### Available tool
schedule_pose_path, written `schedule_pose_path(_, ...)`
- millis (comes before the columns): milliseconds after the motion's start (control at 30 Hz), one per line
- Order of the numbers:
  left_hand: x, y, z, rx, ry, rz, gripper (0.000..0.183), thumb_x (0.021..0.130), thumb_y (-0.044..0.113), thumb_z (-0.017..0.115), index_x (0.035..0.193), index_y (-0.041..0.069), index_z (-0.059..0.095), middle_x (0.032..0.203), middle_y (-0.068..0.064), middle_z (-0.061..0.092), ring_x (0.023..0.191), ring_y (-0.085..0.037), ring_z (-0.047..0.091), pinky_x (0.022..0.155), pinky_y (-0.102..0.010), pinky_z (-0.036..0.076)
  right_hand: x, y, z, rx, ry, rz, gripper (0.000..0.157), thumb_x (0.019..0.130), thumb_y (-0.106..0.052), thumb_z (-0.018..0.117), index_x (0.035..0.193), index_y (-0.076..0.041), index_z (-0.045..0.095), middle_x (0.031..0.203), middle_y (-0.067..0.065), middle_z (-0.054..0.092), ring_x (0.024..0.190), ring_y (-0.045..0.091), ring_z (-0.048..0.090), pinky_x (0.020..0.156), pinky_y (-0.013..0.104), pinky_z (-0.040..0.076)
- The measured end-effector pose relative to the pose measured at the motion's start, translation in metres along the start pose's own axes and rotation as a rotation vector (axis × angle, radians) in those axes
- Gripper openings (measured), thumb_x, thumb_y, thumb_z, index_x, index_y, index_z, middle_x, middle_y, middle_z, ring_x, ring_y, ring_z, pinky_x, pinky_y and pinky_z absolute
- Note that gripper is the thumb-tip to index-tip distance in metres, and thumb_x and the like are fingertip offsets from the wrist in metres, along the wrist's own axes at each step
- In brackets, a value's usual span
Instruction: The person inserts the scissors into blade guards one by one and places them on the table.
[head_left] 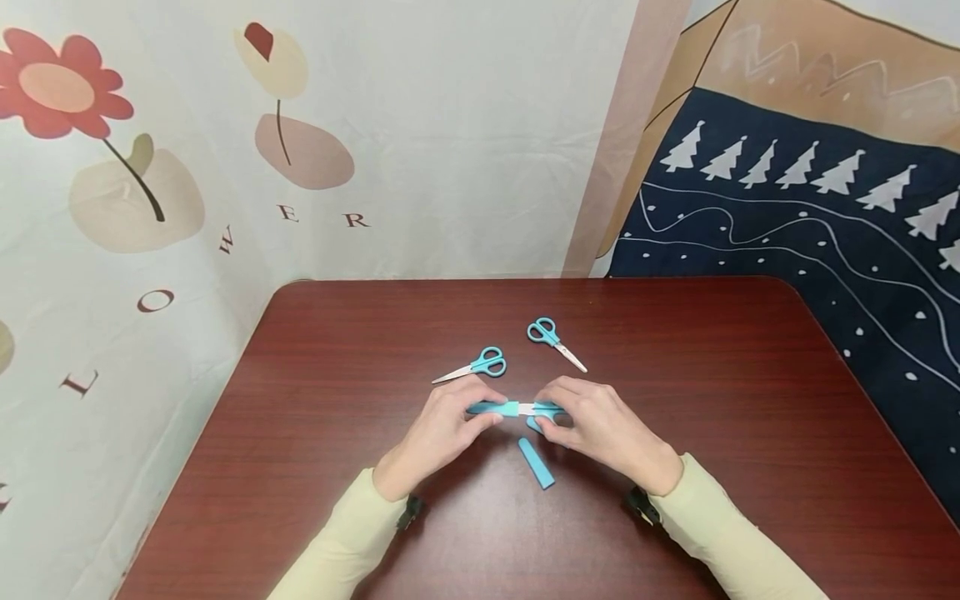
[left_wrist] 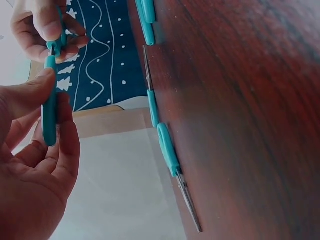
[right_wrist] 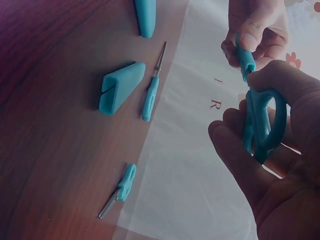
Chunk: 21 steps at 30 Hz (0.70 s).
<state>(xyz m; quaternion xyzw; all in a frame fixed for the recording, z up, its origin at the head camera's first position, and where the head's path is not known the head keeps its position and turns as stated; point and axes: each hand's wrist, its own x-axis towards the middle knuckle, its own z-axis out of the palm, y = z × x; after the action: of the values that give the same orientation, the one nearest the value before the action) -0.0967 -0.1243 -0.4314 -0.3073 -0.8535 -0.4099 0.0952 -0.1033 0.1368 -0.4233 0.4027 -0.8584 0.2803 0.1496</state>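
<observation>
My left hand (head_left: 442, 421) pinches a turquoise blade cover (head_left: 504, 408) between thumb and fingers. From the other side, my right hand (head_left: 603, 423) grips a pair of scissors by its turquoise handles (right_wrist: 262, 120). The scissors point left, their blades (head_left: 527, 409) partly inside the cover, with a short stretch of metal showing between the hands. In the left wrist view the held cover (left_wrist: 49, 112) is raised off the table. A second cover (head_left: 536, 463) lies just below the hands, and a third (head_left: 533, 424) is partly hidden beneath my right hand.
Two more scissors with turquoise handles lie uncovered beyond the hands: one pair (head_left: 489, 362) points left, close to my left fingers, and the other (head_left: 545, 332) points toward the right hand. The brown table (head_left: 337, 333) meets a printed curtain (head_left: 450, 167) at its far edge.
</observation>
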Motion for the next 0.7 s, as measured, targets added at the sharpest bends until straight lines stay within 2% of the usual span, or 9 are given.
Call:
schedule_pose_path(167, 0.0009, 0.0026, -0.0010, 0.010, 0.001, 0.015, 0.019, 0.085, 0.007, 0.085, 0.103, 0.011, 0.079, 0.094, 0.006, 0.068, 0.083, -0.007, 0.061, 0.072, -0.023, 0.054, 0.0002, -0.0008, -0.0007, 0.003, 0.004, 0.005, 0.024, 0.082, -0.012, 0.087, 0.101, -0.011, 0.072, 0.092, -0.005, 0.066, 0.074, 0.003, 0.059, 0.066, 0.021, 0.054)
schedule_pose_path(700, 0.0015, 0.0023, -0.0013, -0.028, -0.004, 0.073, 0.019, 0.088, 0.005, 0.082, 0.107, 0.007, 0.078, 0.098, 0.001, 0.070, 0.083, -0.011, 0.063, 0.069, -0.024, 0.055, 0.0009, -0.0014, -0.0010, 0.013, 0.011, -0.032, 0.026, 0.082, -0.012, 0.087, 0.101, -0.008, 0.072, 0.092, -0.003, 0.068, 0.071, 0.009, 0.062, 0.064, 0.020, 0.054)
